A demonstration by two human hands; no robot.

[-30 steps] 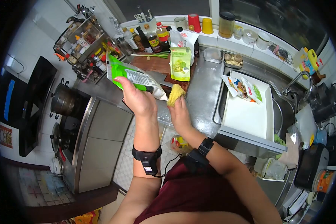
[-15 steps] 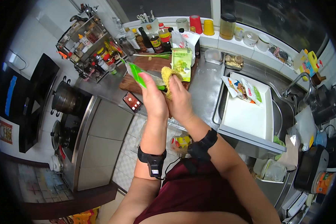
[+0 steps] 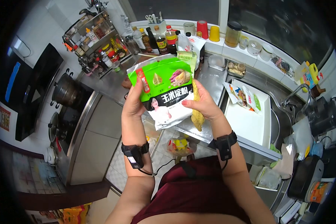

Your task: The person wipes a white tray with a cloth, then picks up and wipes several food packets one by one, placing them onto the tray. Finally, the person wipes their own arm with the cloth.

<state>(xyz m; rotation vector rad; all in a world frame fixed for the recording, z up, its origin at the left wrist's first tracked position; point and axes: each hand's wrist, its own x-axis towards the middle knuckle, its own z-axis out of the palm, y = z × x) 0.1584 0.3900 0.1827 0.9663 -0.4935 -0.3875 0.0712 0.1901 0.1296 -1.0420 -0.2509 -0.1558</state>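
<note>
A green, black and white bag of corn starch (image 3: 156, 84) is held up in front of me, its printed front facing the camera. My left hand (image 3: 133, 100) grips its left edge, thumb on the front and fingers behind. My right hand (image 3: 205, 103) pinches the lower right side, thumb across the front. Between the right hand and the bag's edge hangs a yellow cloth (image 3: 198, 118). Just behind the bag stands a light green packet (image 3: 186, 56), partly covered. The wooden cutting board (image 3: 143, 59) is mostly hidden behind the bag.
Several sauce bottles (image 3: 161, 44) line the back of the counter. To the right, a white tray (image 3: 246, 125) with packets on it lies over the sink, near the faucet (image 3: 300, 80). A pot (image 3: 66, 91) sits on the left stove. A plastic bag (image 3: 181, 146) is low in front of me.
The corn starch bag has turned from edge-on to face me and come nearer. My hands have moved apart to its two sides. The phone and most of the cutting board are now hidden.
</note>
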